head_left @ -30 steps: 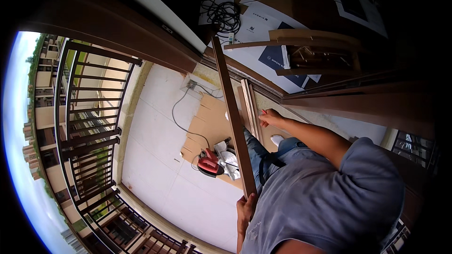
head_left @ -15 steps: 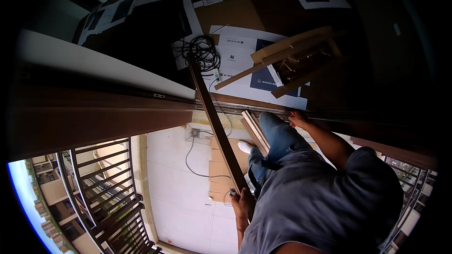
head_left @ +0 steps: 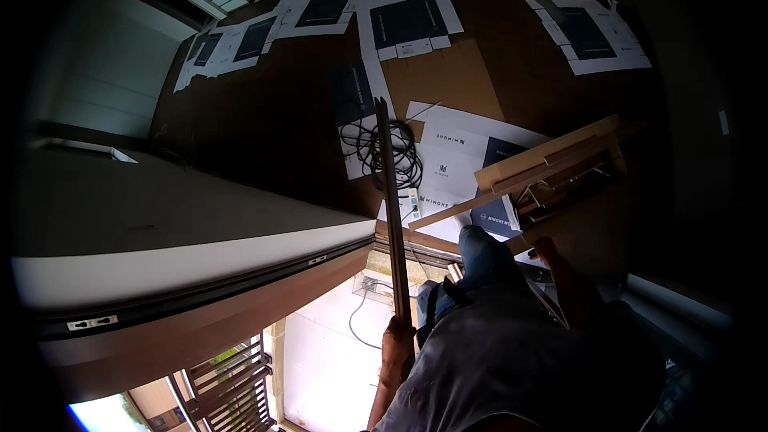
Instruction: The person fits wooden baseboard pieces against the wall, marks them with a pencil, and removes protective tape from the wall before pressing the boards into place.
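The left hand [head_left: 398, 350] is closed around the lower end of a long dark wooden strip [head_left: 390, 208], fingers wrapped on it so that the strip comes straight out of the top of the fist. From that grip the strip runs up and away from the hand, its long axis nearly vertical in the view with a slight lean to the left, and its free end stands far above the hand, over the coil of black cable [head_left: 390, 154] that lies on the flattened cardboard sheets [head_left: 432, 76]. The whole length of the strip lies on the far side of the hand; nothing of it shows below the fist.

The right hand [head_left: 544, 250] is well apart from the strip, off to the right and somewhat higher than the left hand. It lies against the near edge of a light wooden frame [head_left: 552, 168], but whether its fingers are curled on that frame or only resting there cannot be told in the dim light. So the left hand alone carries the strip, and it is by far the nearer one.

Just left of the strip's middle runs the sliding door track [head_left: 200, 288], and beyond it, below the left hand, the pale balcony floor [head_left: 328, 368] and a dark metal railing [head_left: 232, 388].
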### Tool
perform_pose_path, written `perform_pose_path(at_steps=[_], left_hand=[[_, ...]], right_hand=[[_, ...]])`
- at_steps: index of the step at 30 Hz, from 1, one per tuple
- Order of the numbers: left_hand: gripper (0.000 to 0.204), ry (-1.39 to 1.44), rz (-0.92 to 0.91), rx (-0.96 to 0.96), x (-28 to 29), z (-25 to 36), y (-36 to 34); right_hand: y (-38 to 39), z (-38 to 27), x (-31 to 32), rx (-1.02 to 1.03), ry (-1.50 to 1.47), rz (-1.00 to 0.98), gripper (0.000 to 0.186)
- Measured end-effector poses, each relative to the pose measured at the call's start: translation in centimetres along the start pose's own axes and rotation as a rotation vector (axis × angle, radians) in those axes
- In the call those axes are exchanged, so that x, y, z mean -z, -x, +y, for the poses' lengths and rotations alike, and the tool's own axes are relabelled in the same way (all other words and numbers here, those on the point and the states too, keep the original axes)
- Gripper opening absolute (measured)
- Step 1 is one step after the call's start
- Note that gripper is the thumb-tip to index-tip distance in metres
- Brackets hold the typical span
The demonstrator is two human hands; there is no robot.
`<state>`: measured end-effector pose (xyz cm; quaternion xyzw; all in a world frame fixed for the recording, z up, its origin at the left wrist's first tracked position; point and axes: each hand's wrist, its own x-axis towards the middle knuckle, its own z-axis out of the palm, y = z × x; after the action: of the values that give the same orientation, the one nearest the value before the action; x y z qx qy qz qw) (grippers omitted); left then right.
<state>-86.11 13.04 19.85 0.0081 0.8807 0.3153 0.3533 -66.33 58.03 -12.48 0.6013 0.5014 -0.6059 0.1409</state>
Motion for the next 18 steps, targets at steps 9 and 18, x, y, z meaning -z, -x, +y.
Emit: perform_pose_path(at_steps=[9, 18], left_hand=[[0.037, -0.050, -0.071, -0.090, 4.6, 13.4, -12.5], [0.021, -0.124, -0.011, -0.342, 3.7, 17.8, -28.8]], right_hand=[[-1.0, -24.4, 5.7, 0.145, -0.122, 0.032, 0.030], [-0.5, -31.9, 3.4, -0.104, -0.063, 0.027, 0.019]])
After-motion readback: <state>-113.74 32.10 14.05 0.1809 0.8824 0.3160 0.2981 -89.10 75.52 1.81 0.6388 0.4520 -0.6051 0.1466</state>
